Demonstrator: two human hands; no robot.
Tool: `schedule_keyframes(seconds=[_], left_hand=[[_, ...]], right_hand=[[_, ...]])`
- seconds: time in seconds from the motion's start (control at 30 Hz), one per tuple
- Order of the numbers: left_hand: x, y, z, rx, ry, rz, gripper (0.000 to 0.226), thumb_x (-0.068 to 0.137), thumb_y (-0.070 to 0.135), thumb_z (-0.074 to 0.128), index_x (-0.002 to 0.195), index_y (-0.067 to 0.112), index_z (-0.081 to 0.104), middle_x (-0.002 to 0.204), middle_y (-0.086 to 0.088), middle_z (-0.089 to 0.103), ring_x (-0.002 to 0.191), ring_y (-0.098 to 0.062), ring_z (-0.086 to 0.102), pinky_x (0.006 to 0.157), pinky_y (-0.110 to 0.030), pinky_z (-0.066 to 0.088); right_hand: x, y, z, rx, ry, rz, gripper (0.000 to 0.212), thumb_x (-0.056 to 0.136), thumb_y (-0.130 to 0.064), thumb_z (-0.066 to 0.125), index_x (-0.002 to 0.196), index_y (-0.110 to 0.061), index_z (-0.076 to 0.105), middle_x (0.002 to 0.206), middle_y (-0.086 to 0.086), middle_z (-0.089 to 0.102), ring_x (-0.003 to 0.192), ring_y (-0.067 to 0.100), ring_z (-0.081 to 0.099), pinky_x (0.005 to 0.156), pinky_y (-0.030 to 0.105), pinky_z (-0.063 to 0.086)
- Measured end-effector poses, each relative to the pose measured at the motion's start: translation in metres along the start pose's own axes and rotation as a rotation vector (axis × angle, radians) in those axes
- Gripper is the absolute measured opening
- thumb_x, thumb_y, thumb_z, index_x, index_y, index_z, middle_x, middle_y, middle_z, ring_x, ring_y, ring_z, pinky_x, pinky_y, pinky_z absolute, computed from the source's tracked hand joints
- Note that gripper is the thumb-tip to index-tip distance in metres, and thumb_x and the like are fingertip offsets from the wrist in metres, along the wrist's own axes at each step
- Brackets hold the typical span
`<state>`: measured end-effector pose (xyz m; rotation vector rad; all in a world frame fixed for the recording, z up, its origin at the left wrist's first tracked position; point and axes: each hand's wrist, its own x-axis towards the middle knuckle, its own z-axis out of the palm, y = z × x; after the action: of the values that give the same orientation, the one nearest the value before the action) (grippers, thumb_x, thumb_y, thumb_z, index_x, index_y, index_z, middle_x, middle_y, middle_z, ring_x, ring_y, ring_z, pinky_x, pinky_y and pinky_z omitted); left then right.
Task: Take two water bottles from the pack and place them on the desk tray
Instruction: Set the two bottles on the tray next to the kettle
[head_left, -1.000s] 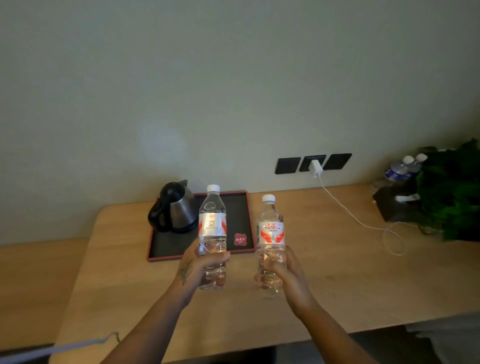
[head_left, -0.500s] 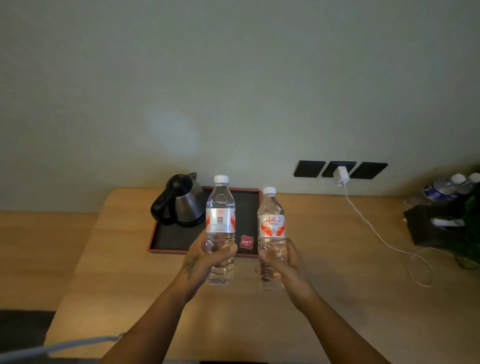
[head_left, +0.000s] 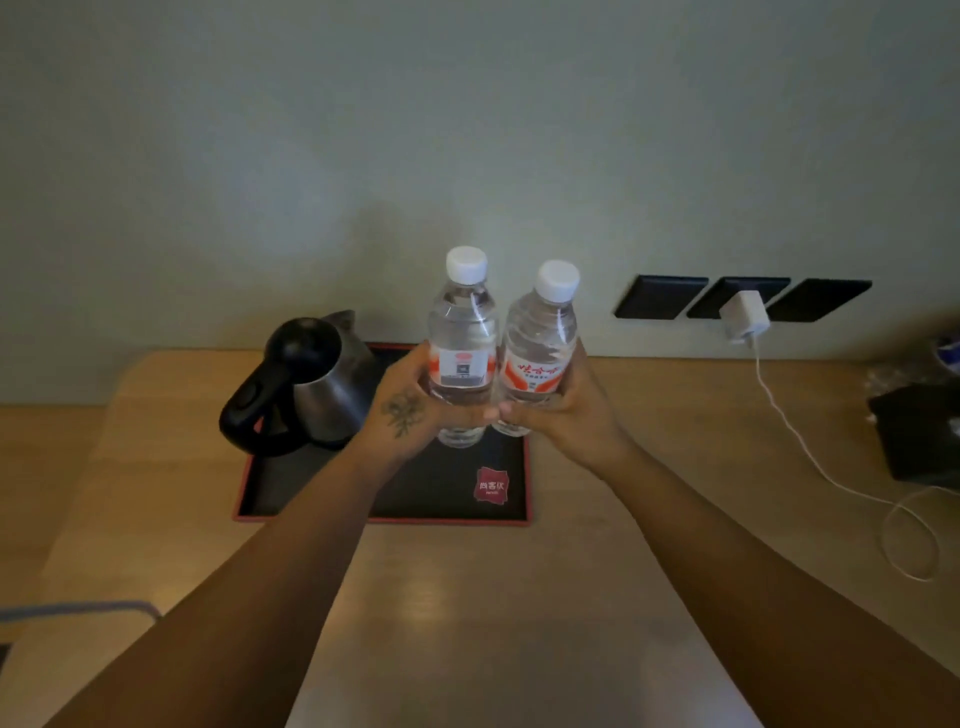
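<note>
Clear bottles (head_left: 461, 343) now over tray (head_left: 511, 499)

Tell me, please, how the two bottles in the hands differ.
The left bottle shows a pale label panel with a dark square; the right bottle shows red swooshes with red script. The left bottle stands nearly upright; the right bottle leans right. The left hand holds one, the right hand the other. Both are clear, white-capped, side by side above the tray.

Kettle (head_left: 317, 384) blocks the tray's (head_left: 447, 517) left; its right half lies open.
</note>
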<state>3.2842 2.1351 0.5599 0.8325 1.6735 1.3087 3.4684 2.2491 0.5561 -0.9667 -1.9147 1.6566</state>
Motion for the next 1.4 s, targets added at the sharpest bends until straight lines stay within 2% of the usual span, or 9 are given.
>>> schedule_keyframes(seconds=[0.13,0.27,0.47,0.6,0.73,0.93,1.17,1.33,1.4], left_hand=[[0.042,-0.022,0.0,0.038,0.002,0.061,0.076,0.071,-0.01,0.094,0.14,-0.002,0.062,0.135,-0.014,0.076,0.125,-0.023,0.075,0.106,-0.038,0.062],[0.074,-0.048,-0.003,0.035,-0.035,0.088,0.079,0.071,-0.015,0.091,0.142,-0.009,0.057,0.14,-0.023,0.071,0.131,-0.031,0.071,0.111,-0.049,0.058],[0.095,-0.075,0.0,0.026,-0.02,0.098,0.09,0.064,0.011,0.095,0.143,-0.007,0.056,0.143,-0.022,0.069,0.135,-0.035,0.067,0.111,-0.064,0.055],[0.106,-0.09,0.004,0.017,-0.025,0.113,0.085,0.069,-0.007,0.093,0.145,-0.01,0.053,0.147,-0.025,0.065,0.137,-0.038,0.065,0.112,-0.064,0.054],[0.113,-0.094,0.009,-0.012,-0.018,0.14,0.083,0.071,-0.024,0.086,0.145,-0.016,0.049,0.147,-0.03,0.062,0.137,-0.038,0.065,0.111,-0.051,0.058],[0.112,-0.106,0.008,0.005,-0.04,0.089,0.084,0.07,-0.025,0.086,0.146,-0.015,0.051,0.148,-0.032,0.061,0.137,-0.044,0.063,0.113,-0.065,0.053],[0.111,-0.109,0.006,0.047,-0.013,0.057,0.083,0.069,-0.019,0.09,0.144,-0.011,0.055,0.145,-0.027,0.066,0.136,-0.04,0.065,0.112,-0.063,0.054],[0.112,-0.106,0.004,0.08,-0.031,0.051,0.083,0.071,-0.017,0.09,0.145,-0.009,0.054,0.146,-0.025,0.066,0.137,-0.036,0.065,0.113,-0.057,0.055],[0.111,-0.106,0.004,0.091,-0.035,0.064,0.082,0.072,-0.017,0.089,0.145,-0.008,0.054,0.146,-0.025,0.066,0.137,-0.036,0.065,0.114,-0.055,0.055]], right_hand=[[0.041,0.015,-0.001,-0.037,-0.005,-0.024,0.094,0.078,-0.02,0.089,0.154,-0.01,0.035,0.153,0.013,0.057,0.144,0.027,0.058,0.117,0.059,0.05],[0.066,0.046,0.001,-0.099,-0.01,-0.022,0.092,0.082,-0.011,0.089,0.156,-0.009,0.033,0.154,0.013,0.055,0.145,0.028,0.056,0.117,0.061,0.05],[0.085,0.081,0.004,-0.147,-0.021,0.013,0.093,0.082,-0.006,0.089,0.156,-0.01,0.033,0.156,0.012,0.054,0.147,0.03,0.054,0.117,0.062,0.049],[0.092,0.089,0.002,-0.167,-0.026,0.01,0.091,0.084,-0.005,0.088,0.156,-0.008,0.032,0.157,0.013,0.053,0.148,0.029,0.054,0.118,0.061,0.049],[0.099,0.089,0.0,-0.177,-0.007,0.012,0.092,0.083,-0.007,0.089,0.156,-0.009,0.032,0.155,0.011,0.054,0.146,0.026,0.055,0.117,0.057,0.051],[0.099,0.088,0.0,-0.192,-0.016,0.009,0.09,0.082,-0.004,0.088,0.154,-0.006,0.034,0.153,0.014,0.055,0.145,0.03,0.056,0.117,0.06,0.05],[0.097,0.096,0.006,-0.211,-0.016,0.024,0.093,0.082,-0.011,0.09,0.156,-0.015,0.034,0.154,0.005,0.057,0.144,0.022,0.057,0.118,0.052,0.051],[0.095,0.109,0.012,-0.199,-0.021,0.061,0.092,0.082,-0.009,0.09,0.156,-0.015,0.036,0.156,0.006,0.056,0.147,0.026,0.055,0.118,0.055,0.05],[0.096,0.113,0.013,-0.195,-0.009,0.058,0.091,0.082,-0.01,0.09,0.155,-0.015,0.037,0.155,0.004,0.056,0.146,0.022,0.056,0.118,0.046,0.052]])
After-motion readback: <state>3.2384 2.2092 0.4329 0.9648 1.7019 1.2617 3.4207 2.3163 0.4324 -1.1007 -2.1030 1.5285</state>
